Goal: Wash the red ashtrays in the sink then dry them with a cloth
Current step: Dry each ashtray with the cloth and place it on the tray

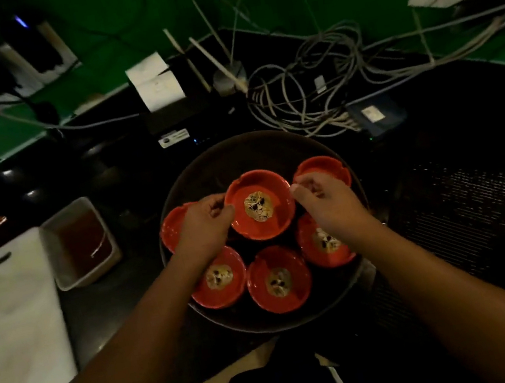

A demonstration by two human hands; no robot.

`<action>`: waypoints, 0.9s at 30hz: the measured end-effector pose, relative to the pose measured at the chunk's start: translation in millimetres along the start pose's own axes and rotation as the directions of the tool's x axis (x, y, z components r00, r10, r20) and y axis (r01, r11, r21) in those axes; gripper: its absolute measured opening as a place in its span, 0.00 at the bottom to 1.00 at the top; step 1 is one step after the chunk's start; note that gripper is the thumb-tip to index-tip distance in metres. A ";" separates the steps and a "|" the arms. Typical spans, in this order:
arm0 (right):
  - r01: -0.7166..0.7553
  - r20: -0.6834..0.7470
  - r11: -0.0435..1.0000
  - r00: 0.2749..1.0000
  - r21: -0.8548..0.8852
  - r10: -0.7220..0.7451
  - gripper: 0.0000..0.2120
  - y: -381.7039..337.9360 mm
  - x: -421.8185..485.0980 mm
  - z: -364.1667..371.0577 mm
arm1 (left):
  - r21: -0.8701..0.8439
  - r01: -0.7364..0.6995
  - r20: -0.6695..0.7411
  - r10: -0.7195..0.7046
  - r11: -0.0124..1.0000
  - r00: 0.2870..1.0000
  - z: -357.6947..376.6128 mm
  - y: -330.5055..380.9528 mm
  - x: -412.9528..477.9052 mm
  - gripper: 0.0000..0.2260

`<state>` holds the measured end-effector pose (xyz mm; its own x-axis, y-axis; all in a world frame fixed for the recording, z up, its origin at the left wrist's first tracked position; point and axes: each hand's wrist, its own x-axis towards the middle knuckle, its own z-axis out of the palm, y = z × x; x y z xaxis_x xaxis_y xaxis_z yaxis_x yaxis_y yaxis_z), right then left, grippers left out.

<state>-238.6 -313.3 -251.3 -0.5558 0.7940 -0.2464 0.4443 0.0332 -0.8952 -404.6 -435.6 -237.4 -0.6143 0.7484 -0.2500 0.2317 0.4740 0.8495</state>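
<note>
Left hand (206, 226) curled, pinches left rim of middle ashtray (260, 205). Right hand (324, 202) curled, grips its right rim. Middle ashtray sits in middle of round tray (236, 147). Five more red ashtrays (278, 279) ring it on tray. Tub (81, 241) of brown water left of tray. Wires (310, 86) behind tray.

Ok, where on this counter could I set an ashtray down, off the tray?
Best is the dark ribbed counter right of the tray; the tray's far strip is also bare. It is crowded behind by cables, and on the left by the tub of brown liquid. Your left hand and right hand hold the middle ashtray.
</note>
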 end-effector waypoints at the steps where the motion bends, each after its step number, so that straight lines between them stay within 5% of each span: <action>1: 0.032 0.009 0.997 0.999 -0.071 -0.031 0.12 -2.8 8.3 6.3 | 0.031 -0.006 -0.033 0.007 1.000 0.999 -8.8 -1.9 11.5 0.07; 4: 0.119 0.111 0.932 0.990 -0.343 -0.086 0.11 -7.9 29.3 26.0 | 0.143 0.009 -0.076 0.002 0.990 0.997 -28.9 -7.5 47.9 0.07; 10: 0.233 0.300 0.634 0.954 -0.737 -0.002 0.22 -7.0 53.4 61.8 | 0.338 -0.027 -0.050 0.047 0.941 0.998 -43.3 -17.5 109.1 0.10; 15: 0.196 0.339 0.611 0.932 -0.767 0.126 0.26 1.1 55.2 81.9 | 0.372 0.042 -0.015 -0.040 0.927 0.999 -46.5 -40.3 133.6 0.07; 21: 0.162 0.280 0.598 0.954 -0.785 0.108 0.26 6.8 53.2 89.0 | 0.521 0.011 0.002 -0.014 0.854 1.000 -49.9 -70.0 134.5 0.08; 27: 0.125 0.265 0.697 0.960 -0.706 0.095 0.24 3.3 48.0 84.1 | 0.643 -0.062 -0.028 0.103 0.764 0.994 -49.0 -64.4 117.7 0.22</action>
<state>-322.9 -326.2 -297.2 -0.6770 0.6043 -0.4201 0.7359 0.5512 -0.3931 -528.8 -400.7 -298.7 -0.6077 0.7803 -0.1478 0.6995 0.6140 0.3656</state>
